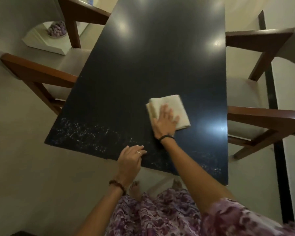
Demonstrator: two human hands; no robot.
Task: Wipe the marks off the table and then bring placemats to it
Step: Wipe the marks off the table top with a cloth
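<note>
The right hand [165,120] presses a folded cloth [170,109] flat, fingers [169,111] straight. The left hand [129,159] rests loosely on the near surface [126,65], holding nothing. Best sweep firmly leftward through the white marks [85,132].

Dark glossy table [143,65], rectangular. Folded pale cloth [172,106] flat on it, right of centre. White marks [85,133] along the near edge.

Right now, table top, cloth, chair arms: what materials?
Table top: dark, near black, glossy; it mirrors ceiling lights, so likely lacquered or laminated board, cannot tell which. White marks sit on its near edge.
Cloth: cream, folded, soft layered edges; woven fabric or thick paper towel, unclear.
Chair arms: reddish-brown, smooth sheen; looks like varnished wood.
</note>
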